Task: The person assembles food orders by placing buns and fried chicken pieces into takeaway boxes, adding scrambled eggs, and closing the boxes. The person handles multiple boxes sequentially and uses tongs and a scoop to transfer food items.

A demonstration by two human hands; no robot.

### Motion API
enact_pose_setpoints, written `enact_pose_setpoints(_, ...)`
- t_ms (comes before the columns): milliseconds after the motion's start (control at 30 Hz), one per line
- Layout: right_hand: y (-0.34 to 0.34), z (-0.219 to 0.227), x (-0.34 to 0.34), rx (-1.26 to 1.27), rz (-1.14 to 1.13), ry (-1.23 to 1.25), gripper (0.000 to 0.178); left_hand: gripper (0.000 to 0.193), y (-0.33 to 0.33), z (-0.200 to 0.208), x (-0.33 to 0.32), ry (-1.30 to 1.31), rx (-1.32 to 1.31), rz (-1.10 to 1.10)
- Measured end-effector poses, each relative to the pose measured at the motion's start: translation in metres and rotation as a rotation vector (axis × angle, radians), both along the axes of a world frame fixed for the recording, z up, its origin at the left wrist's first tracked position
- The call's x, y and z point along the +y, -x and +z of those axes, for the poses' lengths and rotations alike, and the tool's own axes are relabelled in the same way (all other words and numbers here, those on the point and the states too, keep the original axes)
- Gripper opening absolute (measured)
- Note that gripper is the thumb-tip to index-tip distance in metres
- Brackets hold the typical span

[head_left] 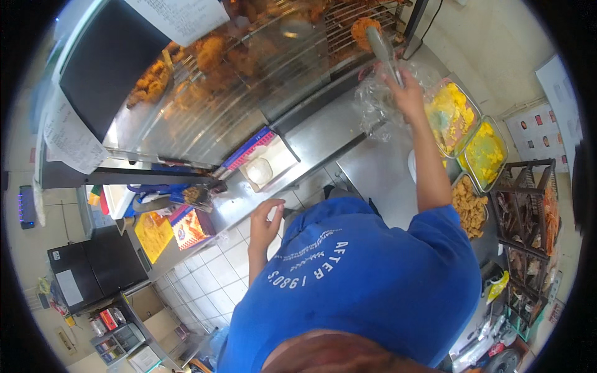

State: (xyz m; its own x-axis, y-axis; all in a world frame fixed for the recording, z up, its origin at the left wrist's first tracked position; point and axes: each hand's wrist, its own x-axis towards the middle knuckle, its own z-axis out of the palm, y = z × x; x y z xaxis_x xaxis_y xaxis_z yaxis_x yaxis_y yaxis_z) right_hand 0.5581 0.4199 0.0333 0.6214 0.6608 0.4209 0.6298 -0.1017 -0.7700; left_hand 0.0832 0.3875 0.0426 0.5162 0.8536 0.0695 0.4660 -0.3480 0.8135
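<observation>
My right hand (407, 96) is closed around metal tongs (384, 53) at the upper right. Gripped in the tongs' far end is a browned fried piece (362, 33), beside the wire rack of the warming cabinet (348, 46). Under that arm lies clear plastic wrap (376, 102). Close to the counter's front edge, my left hand (264, 221) has loosely bent fingers, thumb apart, with no object visible in it. The nearest thing to it is an open purple-and-white carton (273, 163) with a round white item (258, 170) inside.
Trays of yellow food (449, 112) and a tray of fried pieces (468, 205) line the right side, near a dark wire rack (528, 205). Several fried pieces (149, 84) sit inside the glass cabinet. A printed box (189, 228) and yellow sheet (152, 236) stand left.
</observation>
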Motion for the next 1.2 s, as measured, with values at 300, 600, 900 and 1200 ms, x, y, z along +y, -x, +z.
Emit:
enact_pose_setpoints(300, 0.163, -0.025, -0.088, 1.049, 0.295, 0.450, 0.037, 0.020, 0.026, -0.036, 0.008, 0.121, -0.013, 0.187)
enact_pose_setpoints(600, 0.247, -0.060, -0.023, 0.351, 0.626, 0.694, 0.059, 0.026, 0.037, -0.055, 0.016, 0.264, -0.061, 0.207)
enact_pose_setpoints(900, 0.235, 0.017, -0.030, -0.002, 0.918, 0.747, 0.095, 0.031, 0.055, -0.044, -0.021, 0.386, -0.155, 0.220)
enact_pose_setpoints(1200, 0.358, 0.020, -0.024, 0.576, 1.407, 0.237, 0.111, 0.059, 0.026, -0.028, -0.042, 0.508, -0.453, 0.297)
